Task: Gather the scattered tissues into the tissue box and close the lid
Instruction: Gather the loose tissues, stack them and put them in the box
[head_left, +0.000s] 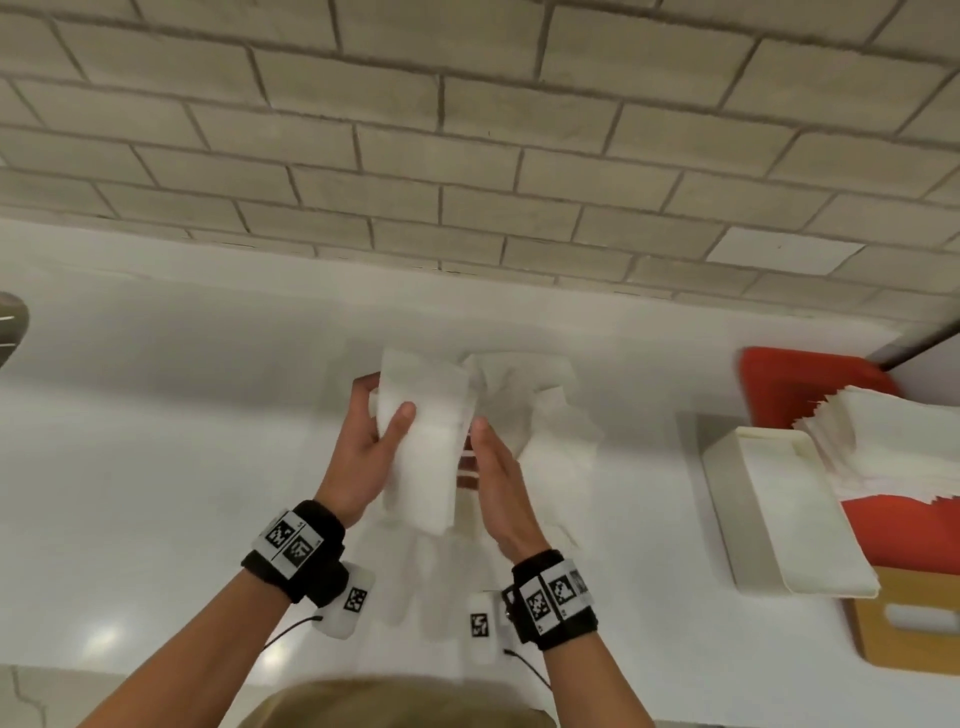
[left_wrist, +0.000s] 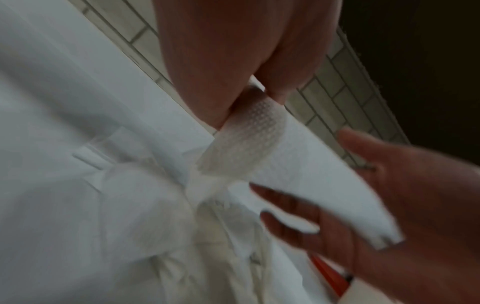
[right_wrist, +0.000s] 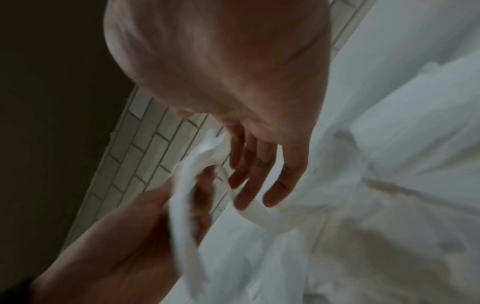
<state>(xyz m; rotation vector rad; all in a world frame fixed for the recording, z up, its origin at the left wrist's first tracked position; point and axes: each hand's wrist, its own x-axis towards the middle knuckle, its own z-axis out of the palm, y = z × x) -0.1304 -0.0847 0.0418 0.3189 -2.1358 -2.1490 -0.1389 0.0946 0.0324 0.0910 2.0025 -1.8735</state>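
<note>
White and glossy, the counter (head_left: 156, 467) runs left to right beneath a wall of pale grey brick-shaped tiles (head_left: 467, 130) with darker grout. Ceiling lights glint on the counter near its front edge.

Above the middle of the counter, the left hand (head_left: 363, 447) grips a folded tissue (head_left: 423, 447), thumb on the near face and fingers curled behind it. This tissue stands roughly upright, its long axis running from the wrists toward the wall. The right hand (head_left: 498, 478) is just beside it with fingers straight and relaxed, palm toward the tissue's edge; the wrist views are blurred, so I cannot tell how firmly it touches. More loose tissues (head_left: 530, 400) lie crumpled on the counter behind and under the hands.

Well to the right sits the cream tissue box (head_left: 727, 499), lid off, its long axis pointing from the front edge toward the wall. A stack of flat tissues (head_left: 893, 447) rests at the box's far right side, overhanging a red object (head_left: 789, 384). At the near end of the box lies a wooden lid (head_left: 914, 644) with a pale slot in it.

Both wrists wear black bands (head_left: 296, 551) with printed square markers. A dark rounded object (head_left: 10, 322) shows at the left edge. Nothing lies between the hands and the box.
</note>
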